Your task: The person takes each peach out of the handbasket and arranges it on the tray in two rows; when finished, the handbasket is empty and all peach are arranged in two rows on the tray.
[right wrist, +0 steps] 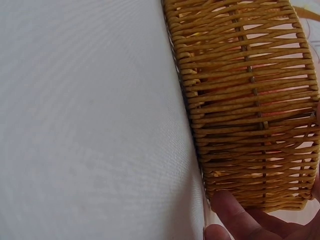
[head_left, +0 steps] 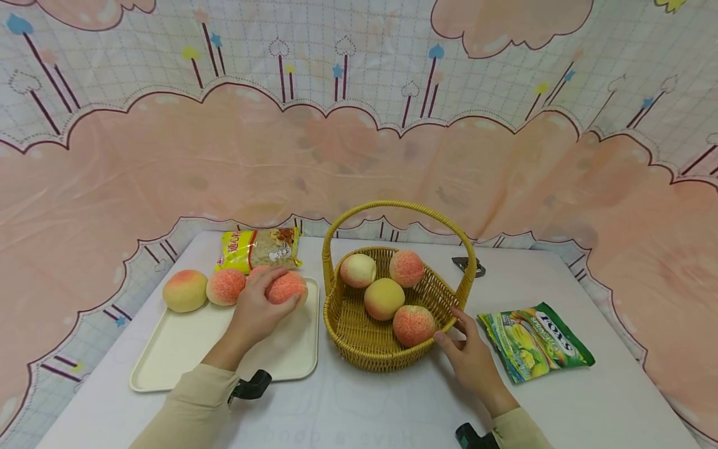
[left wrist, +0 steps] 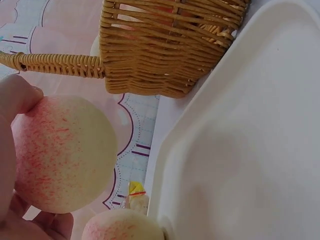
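The left hand (head_left: 259, 318) grips one peach (head_left: 288, 288), with the thumb at one side and the bent fingers at the other. This peach is round and smooth, cream-yellow on one half and covered with fine red-pink speckles on the other. It lies between the thumb and the fingers, and the left wrist view shows it raised off the pale tray (head_left: 283, 358), near its far right corner. Just beside it, partly hidden by the hand, is a second peach, and further left along the far part of the tray are a speckled peach (head_left: 226, 287) and a yellow peach (head_left: 185, 291) with a red top. The right hand (head_left: 473, 358) holds the near right side of the woven basket (head_left: 359, 355), its fingers bent against the wall. Four peaches rest inside the basket. Behind the tray lies a yellow packet (head_left: 258, 249); right of the basket lies a green packet (head_left: 538, 343).
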`<state>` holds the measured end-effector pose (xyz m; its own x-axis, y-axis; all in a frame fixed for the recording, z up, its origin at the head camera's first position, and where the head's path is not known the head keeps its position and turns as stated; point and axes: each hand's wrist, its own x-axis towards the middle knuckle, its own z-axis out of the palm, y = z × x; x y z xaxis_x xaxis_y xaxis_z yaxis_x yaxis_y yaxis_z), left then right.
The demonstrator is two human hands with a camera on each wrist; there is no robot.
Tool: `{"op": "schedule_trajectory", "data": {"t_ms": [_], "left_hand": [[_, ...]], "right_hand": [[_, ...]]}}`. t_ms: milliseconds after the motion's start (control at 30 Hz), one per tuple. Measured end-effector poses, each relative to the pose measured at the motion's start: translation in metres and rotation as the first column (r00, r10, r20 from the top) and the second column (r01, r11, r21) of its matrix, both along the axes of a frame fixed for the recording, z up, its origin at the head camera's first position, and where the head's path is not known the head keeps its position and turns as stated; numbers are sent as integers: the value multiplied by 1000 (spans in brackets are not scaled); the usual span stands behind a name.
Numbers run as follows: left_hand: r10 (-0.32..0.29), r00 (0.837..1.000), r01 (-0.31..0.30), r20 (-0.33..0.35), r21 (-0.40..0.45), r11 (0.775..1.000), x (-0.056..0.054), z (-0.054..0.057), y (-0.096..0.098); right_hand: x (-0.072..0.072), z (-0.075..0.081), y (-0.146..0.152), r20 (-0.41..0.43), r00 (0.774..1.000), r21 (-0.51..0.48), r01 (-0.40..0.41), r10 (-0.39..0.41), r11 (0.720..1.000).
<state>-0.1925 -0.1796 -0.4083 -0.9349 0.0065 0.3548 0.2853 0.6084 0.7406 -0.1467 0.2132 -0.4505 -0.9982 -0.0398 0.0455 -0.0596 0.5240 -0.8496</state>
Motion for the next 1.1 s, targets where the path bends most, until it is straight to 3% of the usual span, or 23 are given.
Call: {"op": "schedule_trajectory", "data": {"t_ms": [300,533,633,900,1100], "left_hand": [[11,1000,-11,-25,-34,999,14,7,-20],[76,988,-76,132,-7,997,27,14,-35],[90,983,-87,157,-29,996,34,16,-43],[126,989,-116,78,-115,987,45,14,-63],[166,979,-141,122,-192,971,54,17,-76]], "right_hand": [[1,2,0,7,1000,-5,-7,7,1000],[0,1,0,8,1000,2,-1,1,1000],[-1,0,0,14,1000,-2,3,-2,1000],[-1,1,-1,21,1000,-4,9,-9,1000],[-1,0,0,20,1000,-7,5,-4,1000]]}}
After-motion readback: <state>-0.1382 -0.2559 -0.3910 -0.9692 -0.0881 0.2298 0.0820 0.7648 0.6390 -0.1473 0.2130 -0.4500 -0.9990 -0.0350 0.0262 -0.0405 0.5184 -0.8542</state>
